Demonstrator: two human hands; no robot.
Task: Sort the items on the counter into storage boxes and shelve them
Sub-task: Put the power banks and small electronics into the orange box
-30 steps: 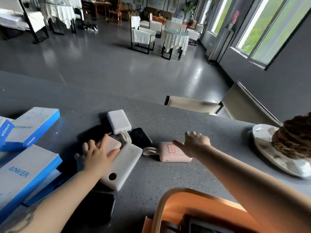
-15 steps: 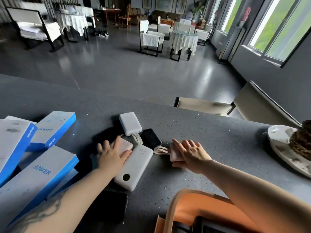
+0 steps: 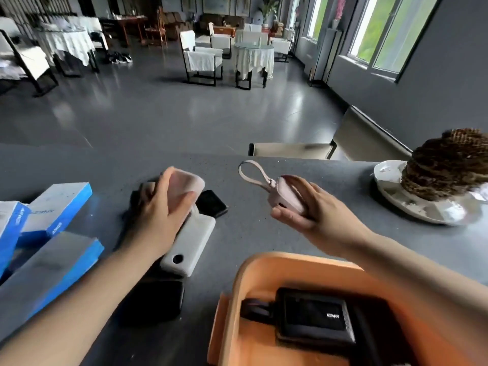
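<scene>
Grey counter (image 3: 264,241) under boxes (image 3: 56,207), power banks (image 3: 188,245), plate (image 3: 422,207).

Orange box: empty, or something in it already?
Not empty. The orange box already holds a black power bank lying flat inside; both pink power banks are in the hands, not in it.

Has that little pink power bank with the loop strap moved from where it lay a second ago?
Yes. The small pink power bank with loop strap is off the grey counter, lifted in the right hand, farther right of the long white power bank.

A white plate (image 3: 396,192) sat far off to the right of the fingers, with a brown woven ball (image 3: 446,165) on it. Past the fingertips, a beige chair (image 3: 290,150) stood behind the counter, and farther back a round table with a white cloth (image 3: 253,58).
</scene>
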